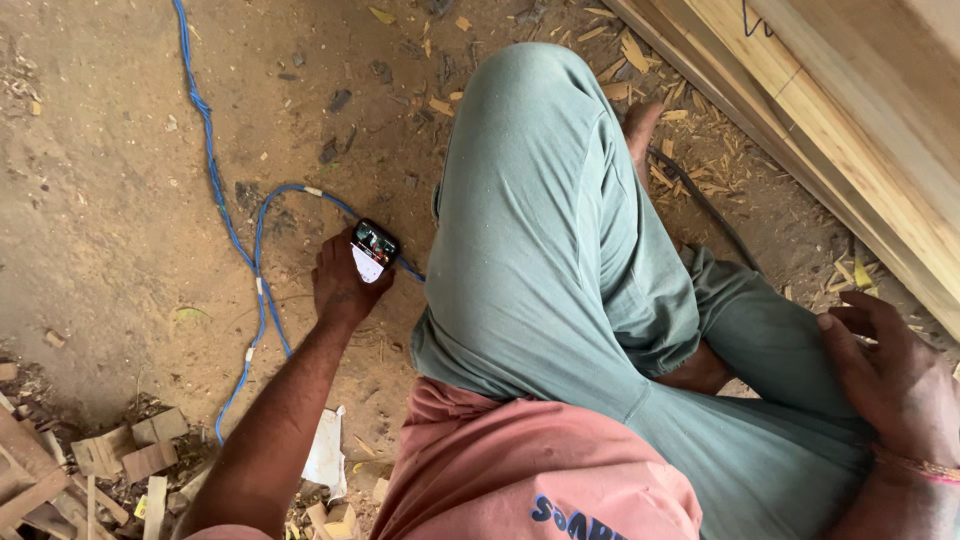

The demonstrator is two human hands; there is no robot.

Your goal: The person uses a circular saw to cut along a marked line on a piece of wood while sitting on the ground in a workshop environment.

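Gripping phone (pixel 374 251) on dirt floor (pixel 110 220) beside blue cable (pixel 262 245): left hand (pixel 345 280) clasped round it; right hand (pixel 890 375) loose, empty, on knee; advisable: firm hold, avoid cable snag

Woodworking yard: dirt floor (pixel 110 200), wood offcuts (pixel 120 455), stacked planks (pixel 850 120).

- Dirt floor (pixel 110 190), packed, brown, dusty, scattered with wood chips (pixel 640 55).
- Blue cable (pixel 215 190) snakes across the floor from the top edge.
- Pale planks (pixel 850 110) stacked at upper right.
- Wood offcuts (pixel 120 455) piled at lower left.
- Soft, even daylight; no hard shadows.
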